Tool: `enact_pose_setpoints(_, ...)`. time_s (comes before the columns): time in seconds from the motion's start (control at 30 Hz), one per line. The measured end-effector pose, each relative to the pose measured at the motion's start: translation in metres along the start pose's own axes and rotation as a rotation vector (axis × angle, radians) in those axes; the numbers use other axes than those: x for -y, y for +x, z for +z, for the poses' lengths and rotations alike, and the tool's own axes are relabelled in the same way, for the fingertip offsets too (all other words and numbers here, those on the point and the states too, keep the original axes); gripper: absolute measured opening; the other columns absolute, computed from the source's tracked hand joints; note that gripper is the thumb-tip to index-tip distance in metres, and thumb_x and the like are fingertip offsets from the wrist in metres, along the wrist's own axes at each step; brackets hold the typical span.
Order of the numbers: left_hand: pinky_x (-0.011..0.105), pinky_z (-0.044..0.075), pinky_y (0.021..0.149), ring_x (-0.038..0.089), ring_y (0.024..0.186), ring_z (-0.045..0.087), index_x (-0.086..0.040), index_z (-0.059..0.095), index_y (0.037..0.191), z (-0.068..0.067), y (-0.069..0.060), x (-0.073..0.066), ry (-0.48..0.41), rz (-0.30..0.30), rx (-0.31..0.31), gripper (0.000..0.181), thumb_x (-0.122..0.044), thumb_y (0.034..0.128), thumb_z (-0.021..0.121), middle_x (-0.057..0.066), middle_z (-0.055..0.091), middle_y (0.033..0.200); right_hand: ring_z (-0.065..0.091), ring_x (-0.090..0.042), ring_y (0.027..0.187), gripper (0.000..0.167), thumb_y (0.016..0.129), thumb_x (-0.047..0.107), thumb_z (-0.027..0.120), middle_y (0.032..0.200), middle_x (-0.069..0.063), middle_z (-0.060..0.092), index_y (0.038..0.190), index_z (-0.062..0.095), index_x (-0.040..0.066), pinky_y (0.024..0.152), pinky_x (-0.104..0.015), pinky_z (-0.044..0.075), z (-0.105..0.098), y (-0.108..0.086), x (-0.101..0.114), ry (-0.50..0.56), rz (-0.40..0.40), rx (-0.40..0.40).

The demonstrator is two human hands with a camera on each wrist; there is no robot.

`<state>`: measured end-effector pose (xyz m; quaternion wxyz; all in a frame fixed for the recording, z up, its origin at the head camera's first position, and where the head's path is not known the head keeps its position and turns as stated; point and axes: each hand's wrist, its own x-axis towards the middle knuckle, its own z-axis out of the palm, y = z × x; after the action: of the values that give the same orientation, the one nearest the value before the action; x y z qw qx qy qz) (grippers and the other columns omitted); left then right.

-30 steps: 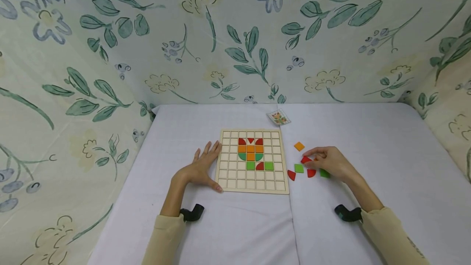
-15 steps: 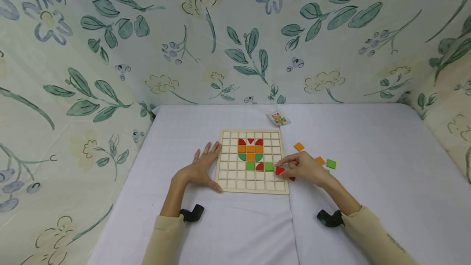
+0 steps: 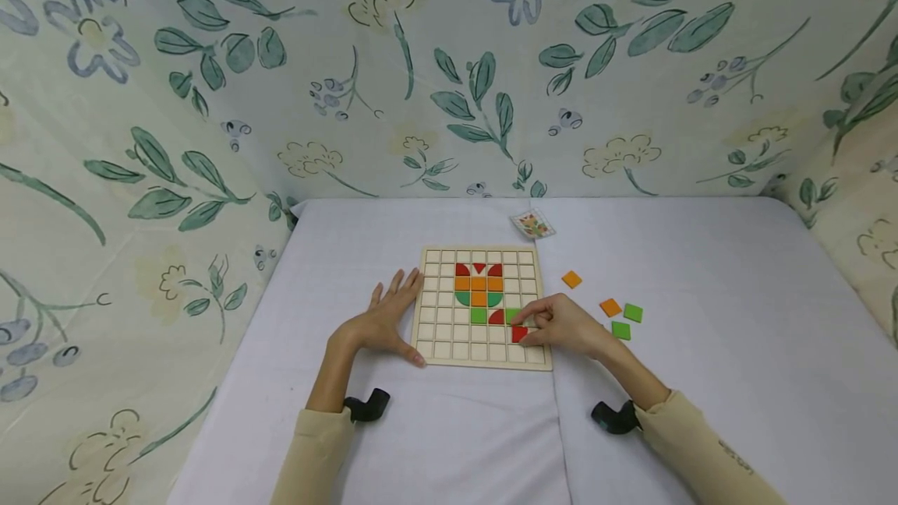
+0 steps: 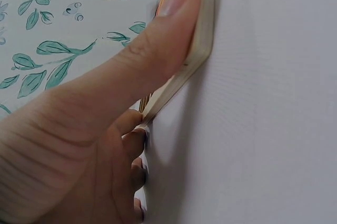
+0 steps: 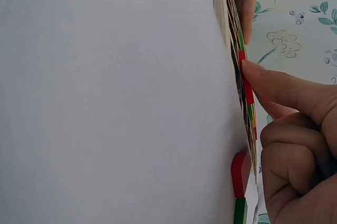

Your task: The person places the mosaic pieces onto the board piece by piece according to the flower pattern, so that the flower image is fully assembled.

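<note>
A wooden grid board (image 3: 449,351) lies on the table with red, orange and green tiles set in its cells. My right hand (image 3: 571,326) pinches a red tile (image 3: 519,334) between thumb and index finger, over the cells just below a green tile. The fingers partly cover that green tile. From the right wrist view, the thumb (image 5: 279,84) presses against the red tile (image 5: 247,84). My left hand (image 3: 382,324) is spread along the board's left side, fingertips at its edge and the thumb (image 4: 152,45) on its near left corner.
Two orange tiles (image 3: 571,279) and two green tiles (image 3: 633,312) lie loose right of the board. A red piece (image 5: 240,174) shows beside a green one in the right wrist view. A small pattern card (image 3: 533,223) lies behind the board on the white cloth (image 3: 449,435).
My right hand has carried the red tile leftward from the loose tiles onto the board, uncovering orange and green tiles on the right. My left hand has stayed in place.
</note>
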<state>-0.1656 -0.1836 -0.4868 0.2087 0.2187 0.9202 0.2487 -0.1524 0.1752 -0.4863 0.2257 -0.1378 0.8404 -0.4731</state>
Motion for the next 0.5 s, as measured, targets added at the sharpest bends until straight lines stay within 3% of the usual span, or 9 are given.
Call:
enact_pose_setpoints(0.27,0.061,-0.011,0.130,0.033,0.162,-0.017,-0.010,0.001,0.167,0.0007,0.0006,0.0017,0.000,-0.007,0.004,0.150,-0.049,0.0601,0.099,0.007,-0.008,0.176,0.027,-0.010,0.056,0.024,0.081,0.013,0.088,0.059,0.005,0.029,0.103,0.081,0.010,0.054,-0.022,0.022,0.0021,0.0002,0.0000,0.012,0.049,-0.027)
enact_pose_setpoints(0.5,0.062,-0.011,0.130,0.033,0.162,-0.016,-0.010,0.002,0.167,0.0014,0.0014,0.0022,0.007,0.003,0.000,0.149,-0.049,0.0605,0.099,0.008,-0.007,0.176,0.027,-0.011,0.055,0.024,0.081,0.012,0.088,0.059,0.004,0.028,0.103,0.082,0.008,0.053,-0.022,0.020,0.0039,0.0006,-0.0023,0.035,0.047,-0.043)
